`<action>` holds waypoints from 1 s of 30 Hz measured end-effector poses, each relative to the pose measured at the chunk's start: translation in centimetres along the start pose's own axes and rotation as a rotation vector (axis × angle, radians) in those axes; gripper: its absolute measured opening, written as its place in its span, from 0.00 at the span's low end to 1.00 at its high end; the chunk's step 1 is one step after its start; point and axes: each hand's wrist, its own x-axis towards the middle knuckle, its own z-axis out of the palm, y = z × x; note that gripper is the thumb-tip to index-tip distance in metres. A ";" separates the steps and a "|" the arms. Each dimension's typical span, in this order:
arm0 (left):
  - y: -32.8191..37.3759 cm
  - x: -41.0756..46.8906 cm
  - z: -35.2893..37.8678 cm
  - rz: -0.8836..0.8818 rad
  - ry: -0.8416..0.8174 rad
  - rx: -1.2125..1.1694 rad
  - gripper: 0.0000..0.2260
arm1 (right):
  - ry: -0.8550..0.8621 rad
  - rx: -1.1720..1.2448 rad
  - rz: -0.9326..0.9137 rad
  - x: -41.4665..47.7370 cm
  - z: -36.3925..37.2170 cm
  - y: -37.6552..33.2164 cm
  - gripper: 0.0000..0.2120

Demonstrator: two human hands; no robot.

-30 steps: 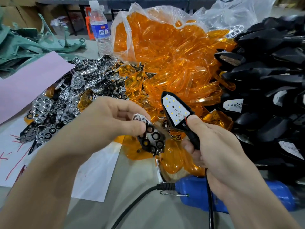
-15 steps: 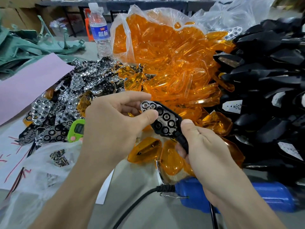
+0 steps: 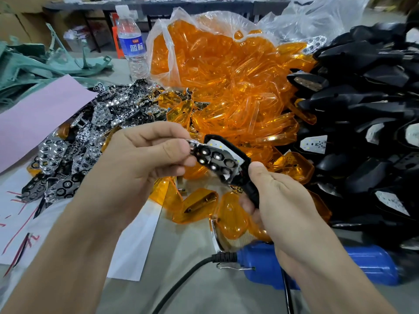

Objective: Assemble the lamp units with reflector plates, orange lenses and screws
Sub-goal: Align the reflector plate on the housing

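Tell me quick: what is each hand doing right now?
Left hand: closed, pinching a reflector plate by its end.
Right hand: closed, gripping the black lamp unit by its stem.

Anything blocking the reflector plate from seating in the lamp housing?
Nothing visible. The left hand pinches the reflector plate at its left end, over the lamp housing; the right hand grips the stem below the recess.

Water bottle [image 3: 132, 45], pink paper [image 3: 38, 114]
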 end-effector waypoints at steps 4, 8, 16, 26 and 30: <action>0.1 0.1 -0.3 0.048 -0.115 0.012 0.16 | -0.008 0.066 0.008 -0.3 0.1 -0.4 0.22; 0.0 0.1 -0.6 0.040 -0.212 -0.031 0.14 | -0.002 0.025 -0.027 0.2 0.0 -0.1 0.20; -0.3 0.1 -0.5 -0.002 -0.176 0.101 0.20 | -0.013 -0.065 -0.117 0.7 0.0 -0.4 0.21; -0.2 0.0 0.9 0.164 0.077 0.377 0.12 | -0.042 -0.008 -0.018 -0.2 0.2 -0.4 0.29; 0.2 -0.3 2.0 0.168 0.131 0.420 0.13 | -0.038 -0.059 -0.041 -0.2 0.5 -0.1 0.30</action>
